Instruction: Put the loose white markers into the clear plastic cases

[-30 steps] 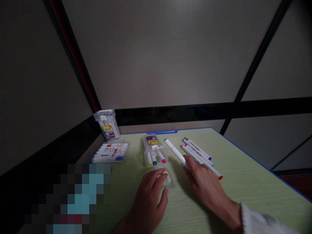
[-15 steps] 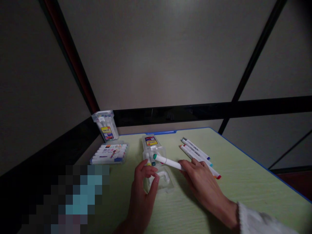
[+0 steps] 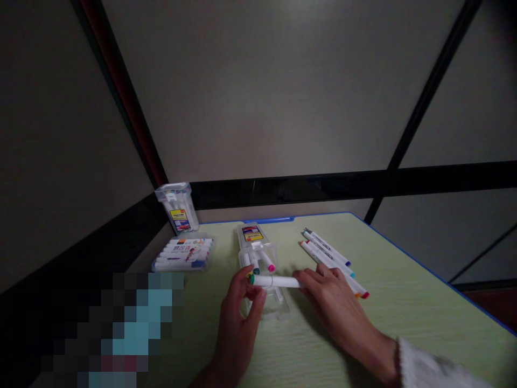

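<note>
A white marker (image 3: 278, 281) with a green end lies level across the middle, its right part pinched in my right hand (image 3: 329, 296). My left hand (image 3: 238, 315) is at the green end, thumb and forefinger apart around it; whether they touch it is unclear. Behind the marker lies a clear plastic case (image 3: 258, 249) with its lid (image 3: 278, 310) open towards me. Several markers rest in the case, among them a pink-ended marker (image 3: 266, 261) that sticks out. My fingers and the held marker hide part of the lid.
Several loose markers (image 3: 327, 253) lie on the light green table (image 3: 404, 323), right of the case. At the left are a flat pack of markers (image 3: 183, 253) and an upright clear case (image 3: 177, 210). A wall panel (image 3: 262, 108) stands behind the table.
The marker has swung from a slant to nearly level, its green end coming down to my left fingers. The pink-ended marker in the case now shows more fully.
</note>
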`<state>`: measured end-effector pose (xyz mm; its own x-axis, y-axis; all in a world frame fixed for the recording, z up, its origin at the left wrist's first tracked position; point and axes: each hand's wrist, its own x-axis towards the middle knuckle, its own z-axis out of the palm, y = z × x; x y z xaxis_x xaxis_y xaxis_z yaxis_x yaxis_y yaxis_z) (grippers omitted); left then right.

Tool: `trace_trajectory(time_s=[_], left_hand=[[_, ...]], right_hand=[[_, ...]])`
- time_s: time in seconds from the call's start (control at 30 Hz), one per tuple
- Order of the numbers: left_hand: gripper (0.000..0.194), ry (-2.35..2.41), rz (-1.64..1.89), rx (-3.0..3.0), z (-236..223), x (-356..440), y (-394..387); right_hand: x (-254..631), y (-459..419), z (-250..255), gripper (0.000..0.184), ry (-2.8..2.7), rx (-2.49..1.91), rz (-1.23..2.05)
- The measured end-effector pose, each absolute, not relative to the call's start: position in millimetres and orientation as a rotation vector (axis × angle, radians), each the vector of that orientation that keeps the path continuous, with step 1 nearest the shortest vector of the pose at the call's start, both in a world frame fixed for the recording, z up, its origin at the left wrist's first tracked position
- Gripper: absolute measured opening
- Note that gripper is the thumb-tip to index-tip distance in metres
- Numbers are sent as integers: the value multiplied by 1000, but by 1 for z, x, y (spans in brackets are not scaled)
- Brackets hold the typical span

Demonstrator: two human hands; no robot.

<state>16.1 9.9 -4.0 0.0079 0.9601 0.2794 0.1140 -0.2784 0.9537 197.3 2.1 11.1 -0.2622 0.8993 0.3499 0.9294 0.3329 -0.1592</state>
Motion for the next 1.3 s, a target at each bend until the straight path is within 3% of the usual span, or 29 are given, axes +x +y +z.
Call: trace_trajectory(time_s=[0.3, 0.73, 1.3], left_hand=[[18, 1194, 1321, 1491, 1, 15, 8], [24, 1134, 1305, 1407, 6, 17, 13], [32, 1148, 1323, 1373, 9, 15, 14]], right_hand=[[194, 2, 13, 6, -2290, -1497, -137], [195, -2, 11, 45, -2230, -1334, -130], [195, -3, 10, 48, -2178, -1257, -52]])
